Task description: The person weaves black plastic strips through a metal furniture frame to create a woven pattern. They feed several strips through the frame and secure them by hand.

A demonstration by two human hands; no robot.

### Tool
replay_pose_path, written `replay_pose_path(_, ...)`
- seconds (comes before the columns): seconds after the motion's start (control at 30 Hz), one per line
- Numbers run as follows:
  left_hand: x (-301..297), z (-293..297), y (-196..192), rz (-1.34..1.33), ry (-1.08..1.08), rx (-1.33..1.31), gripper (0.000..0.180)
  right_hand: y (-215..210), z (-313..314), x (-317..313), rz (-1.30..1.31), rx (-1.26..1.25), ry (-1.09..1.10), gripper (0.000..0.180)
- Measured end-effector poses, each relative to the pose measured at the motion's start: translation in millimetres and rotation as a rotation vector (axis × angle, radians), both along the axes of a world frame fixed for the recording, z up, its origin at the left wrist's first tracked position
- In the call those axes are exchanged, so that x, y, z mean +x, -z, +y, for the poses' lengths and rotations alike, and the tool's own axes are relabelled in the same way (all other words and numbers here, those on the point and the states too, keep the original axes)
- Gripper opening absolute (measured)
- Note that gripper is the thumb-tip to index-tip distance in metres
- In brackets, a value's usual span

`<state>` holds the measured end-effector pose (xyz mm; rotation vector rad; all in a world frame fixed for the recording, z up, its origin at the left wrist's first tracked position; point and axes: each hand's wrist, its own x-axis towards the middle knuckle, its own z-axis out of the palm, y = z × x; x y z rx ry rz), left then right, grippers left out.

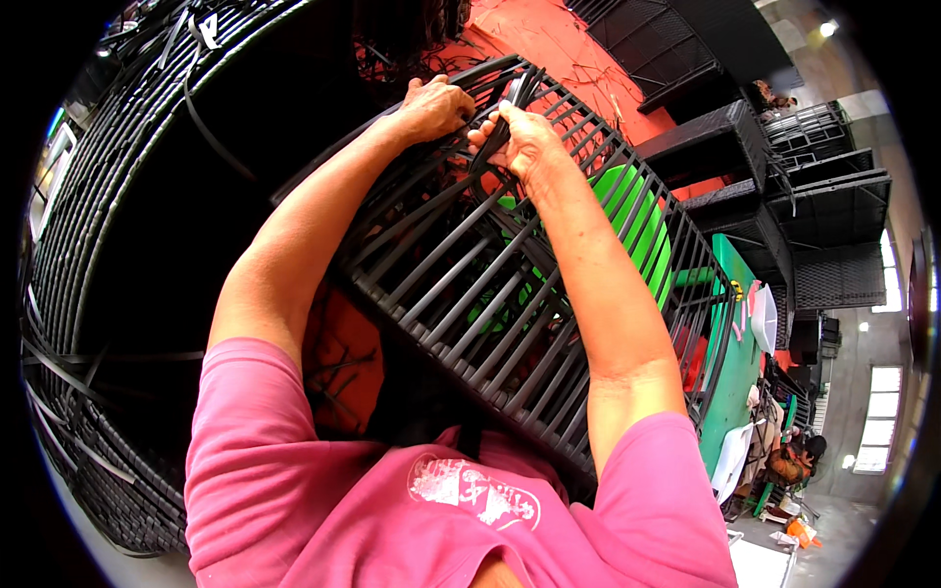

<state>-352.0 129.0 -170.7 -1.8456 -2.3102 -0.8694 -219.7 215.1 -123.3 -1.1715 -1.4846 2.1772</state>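
Note:
A black frame (pixel 461 338) wound with parallel flat strips stands tilted in front of me, one end far away and one near. At its far corner my right hand (pixel 524 142) is closed on a black strip (pixel 520 90), with loops of it hanging below the fingers. Just to its left, my left hand (pixel 436 108) rests on the frame's far edge. Its fingers are curled inward, and what they pinch is hidden. Through the gaps between the strips, a bright green round thing (pixel 632 216) shows.
Rolls of black strip material (pixel 108 186) fill the left side. Red flooring (pixel 569 49) with black offcuts lies beyond the frame. Stacked black woven furniture pieces (pixel 706 147) stand at the far right. A green table (pixel 730 363) is to the right, and a person (pixel 794 461) sits farther off.

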Motion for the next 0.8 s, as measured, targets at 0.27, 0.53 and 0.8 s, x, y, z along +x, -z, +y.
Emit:
replay_pose_path(0.27, -11.7, 11.6, 1.2, -0.533, 0.106, -0.111, 0.035, 25.6, 20.5, -9.1, -0.114, -0.207, 0.009, 0.02)
replay_pose_path(0.53, -22.5, 15.3, 7.8, -0.491, 0.153, -0.279, 0.055, 22.8, 6.0, -24.4, -0.326, 0.099, -0.249, 0.016)
replay_pose_path(0.8, -14.9, 9.3, -1.9, -0.757, 0.08, -0.229, 0.05, 26.1, 11.4, -10.5, -0.124, 0.094, -0.596, 0.01)
